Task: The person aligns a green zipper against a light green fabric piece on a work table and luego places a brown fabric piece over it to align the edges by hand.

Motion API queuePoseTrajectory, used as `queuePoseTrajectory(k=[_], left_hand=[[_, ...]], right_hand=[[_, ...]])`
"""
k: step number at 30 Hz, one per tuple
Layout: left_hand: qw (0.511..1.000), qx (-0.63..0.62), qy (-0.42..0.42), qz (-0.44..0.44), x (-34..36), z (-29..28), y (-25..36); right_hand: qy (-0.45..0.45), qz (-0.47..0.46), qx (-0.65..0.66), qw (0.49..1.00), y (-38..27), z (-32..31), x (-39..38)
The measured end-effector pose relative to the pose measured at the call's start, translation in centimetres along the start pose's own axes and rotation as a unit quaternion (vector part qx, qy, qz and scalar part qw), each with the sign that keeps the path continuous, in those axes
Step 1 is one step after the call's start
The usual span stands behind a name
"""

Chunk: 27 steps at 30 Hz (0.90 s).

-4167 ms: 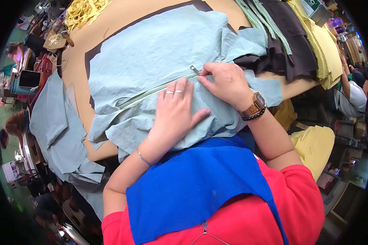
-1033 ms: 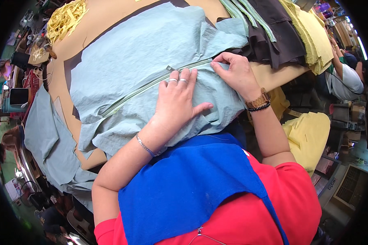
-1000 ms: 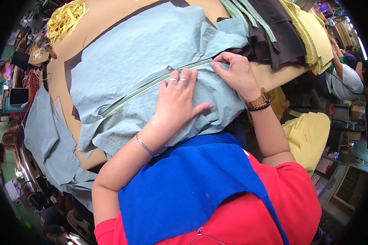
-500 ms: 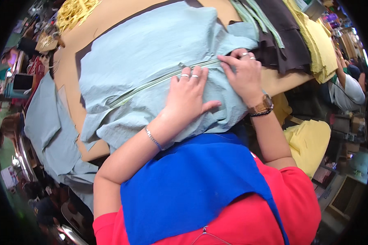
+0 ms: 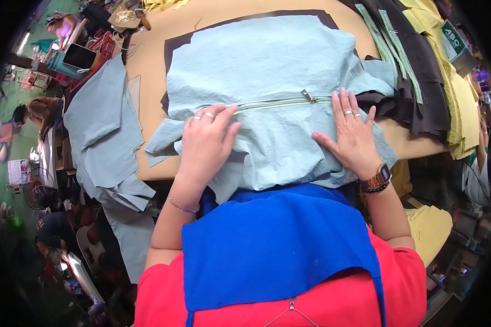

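Observation:
A light blue-grey fabric piece [image 5: 256, 60] lies on the table with a pale green zipper [image 5: 273, 103] running across it. The zipper's metal slider [image 5: 310, 98] sits toward the right end, with its pull tilted up. My left hand [image 5: 204, 143] rests on the cloth, fingertips at the zipper's left part, thumb apart from the fingers. At the right end, my right hand [image 5: 354, 133] lies flat with spread fingers on the cloth, just beyond the slider. Neither hand grips anything. Toward me, the fabric's lower part is wrinkled and reaches the blue cloth [image 5: 278, 240] over my front.
Under the fabric, dark cloth [image 5: 172, 52] shows at the edges of the tan tabletop [image 5: 147, 103]. More blue-grey cloth [image 5: 101, 120] hangs off the left side. Green zipper strips [image 5: 401, 49], dark pieces [image 5: 428, 98] and yellow fabric [image 5: 463, 114] lie at the right. People work farther off.
My left hand has slid left along the zipper. My right hand has opened from a pinch near the zipper's right end and now lies flat. The zipper runs more level in view.

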<state>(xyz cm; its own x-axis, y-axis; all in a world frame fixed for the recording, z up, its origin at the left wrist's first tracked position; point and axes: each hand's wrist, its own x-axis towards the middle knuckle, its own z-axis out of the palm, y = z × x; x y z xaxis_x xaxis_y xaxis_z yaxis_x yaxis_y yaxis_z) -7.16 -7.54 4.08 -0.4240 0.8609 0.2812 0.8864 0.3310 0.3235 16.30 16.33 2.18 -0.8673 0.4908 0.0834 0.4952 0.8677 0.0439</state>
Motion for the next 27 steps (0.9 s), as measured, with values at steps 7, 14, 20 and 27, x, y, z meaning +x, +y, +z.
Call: queuePoseTrajectory(k=[7,14,20,27], left_hand=[[0.999,0.034,0.021,-0.022,0.1,1.1,-0.5],[0.997,0.008,0.02,-0.079,0.7,2.2,-1.0],[0.995,0.021,0.001,-0.093,1.0,1.5,-0.9],[0.995,0.022,-0.029,-0.091,1.5,0.8,-1.0]], right_hand=[[0.005,-0.211,0.273,0.939,-7.0,-0.3,3.6],[0.041,-0.218,0.243,0.944,-8.3,0.7,3.8],[0.081,-0.229,0.254,0.936,-7.7,1.1,3.5],[0.043,-0.219,0.292,0.93,-7.4,1.3,3.6]])
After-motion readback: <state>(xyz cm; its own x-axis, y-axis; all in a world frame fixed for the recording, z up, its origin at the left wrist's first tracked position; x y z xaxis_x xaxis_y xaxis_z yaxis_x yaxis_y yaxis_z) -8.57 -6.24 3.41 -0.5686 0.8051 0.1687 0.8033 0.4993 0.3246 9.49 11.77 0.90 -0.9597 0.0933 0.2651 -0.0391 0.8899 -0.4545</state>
